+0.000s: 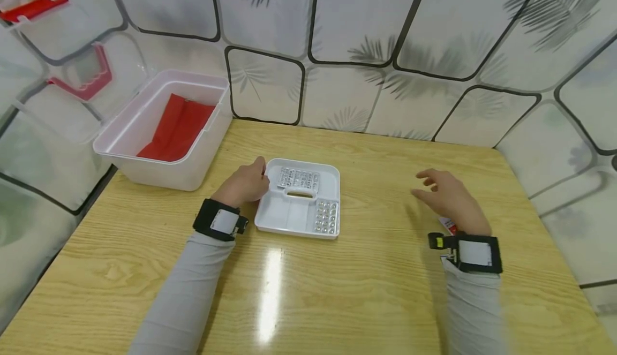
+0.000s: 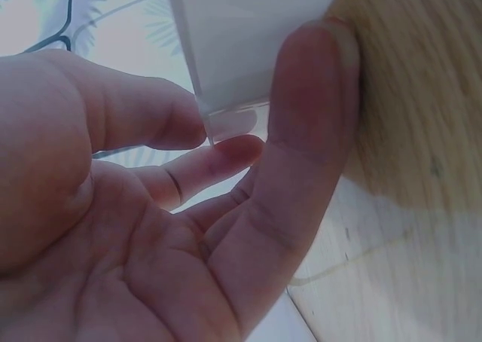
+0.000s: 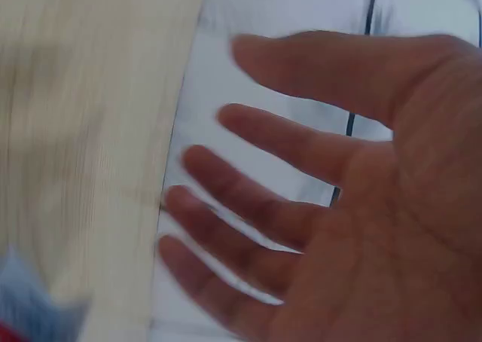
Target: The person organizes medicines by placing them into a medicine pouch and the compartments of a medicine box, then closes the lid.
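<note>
My left hand (image 1: 245,181) pinches the left edge of a white divided tray (image 1: 275,214) with a slotted handle bar. In the left wrist view, the thumb and fingers lie on either side of the tray's pale corner (image 2: 233,41), close to the wood. One blister pack (image 1: 299,178) lies in the tray's back compartment, and another, silvery with round bumps (image 1: 326,217), fills the front right one. Over the table to the right, my right hand (image 1: 450,197) holds nothing; its fingers are spread and slightly bent. A red and white packet (image 1: 449,225) lies partly hidden beneath that wrist.
A translucent plastic bin (image 1: 164,175) containing a folded red cloth (image 1: 180,125) stands at the back left. Behind it a clear lid with red clips (image 1: 87,84) leans against the patterned curtain (image 1: 270,84). The wooden table (image 1: 371,291) reaches back to this curtain.
</note>
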### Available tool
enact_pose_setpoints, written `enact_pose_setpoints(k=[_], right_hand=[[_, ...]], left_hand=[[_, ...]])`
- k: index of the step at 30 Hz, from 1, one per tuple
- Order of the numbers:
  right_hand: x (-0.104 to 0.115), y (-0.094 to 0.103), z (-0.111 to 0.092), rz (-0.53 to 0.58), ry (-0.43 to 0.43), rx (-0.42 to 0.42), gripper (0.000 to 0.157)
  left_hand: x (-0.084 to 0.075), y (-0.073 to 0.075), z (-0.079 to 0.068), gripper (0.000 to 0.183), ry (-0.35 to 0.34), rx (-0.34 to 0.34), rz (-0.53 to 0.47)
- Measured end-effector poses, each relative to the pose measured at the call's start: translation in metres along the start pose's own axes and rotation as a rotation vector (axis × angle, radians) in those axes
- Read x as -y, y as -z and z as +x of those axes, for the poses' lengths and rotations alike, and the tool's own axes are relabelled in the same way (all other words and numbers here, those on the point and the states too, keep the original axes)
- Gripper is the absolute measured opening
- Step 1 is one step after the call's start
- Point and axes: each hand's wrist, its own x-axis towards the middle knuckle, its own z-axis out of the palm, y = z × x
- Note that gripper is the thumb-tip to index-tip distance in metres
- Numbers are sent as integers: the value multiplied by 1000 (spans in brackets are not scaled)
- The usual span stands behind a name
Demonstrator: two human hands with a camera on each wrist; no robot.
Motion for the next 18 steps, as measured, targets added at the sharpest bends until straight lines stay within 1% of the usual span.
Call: enact_pose_setpoints(k=[2, 4, 7, 10, 15, 18], right_hand=[[-25, 13, -8, 2, -65, 88, 69], [-46, 22, -15, 5, -104, 150, 74], [-68, 29, -23, 15, -131, 182, 76], [-83, 32, -29, 30, -139, 196, 75], [-100, 30, -36, 85, -213, 265, 79], [-108, 27, -36, 79, -222, 265, 79]], left_hand=[[0, 0, 0, 25, -4, -2, 4], [1, 1, 0, 25, -11, -5, 5], [2, 1, 0, 24, -17, -11, 4], [3, 1, 0, 25, -21, -11, 2], [2, 2, -1, 24, -19, -2, -3], [2, 1, -1, 24, -18, 7, -4]])
